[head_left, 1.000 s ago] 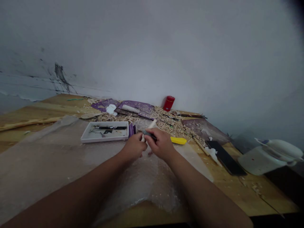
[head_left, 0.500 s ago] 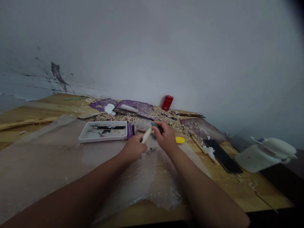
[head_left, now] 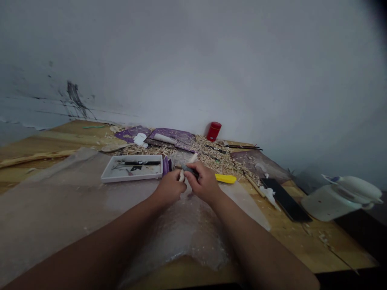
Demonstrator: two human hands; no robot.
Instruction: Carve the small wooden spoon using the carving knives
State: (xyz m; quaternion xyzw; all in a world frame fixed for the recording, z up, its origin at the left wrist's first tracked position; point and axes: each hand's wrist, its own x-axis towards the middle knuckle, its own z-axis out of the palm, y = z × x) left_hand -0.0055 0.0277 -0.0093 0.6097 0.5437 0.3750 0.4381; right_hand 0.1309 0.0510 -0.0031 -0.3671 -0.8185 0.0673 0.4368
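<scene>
Lengthwise, the pale wooden stick [head_left: 192, 158] slants up and away from the person, between the hands. The curled left hand [head_left: 169, 189] holds it; the closed right hand [head_left: 205, 183] grips a dark-handled tool [head_left: 189, 170] against it, above clear bubble wrap [head_left: 181, 237].

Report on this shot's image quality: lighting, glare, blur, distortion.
Head view: light is dim and flat, without glare or hard shadows; the wall darkens to near black at the top right corner; the wide lens bends the table at the edges; the left hand and right hand are underexposed, with soft detail.
</scene>
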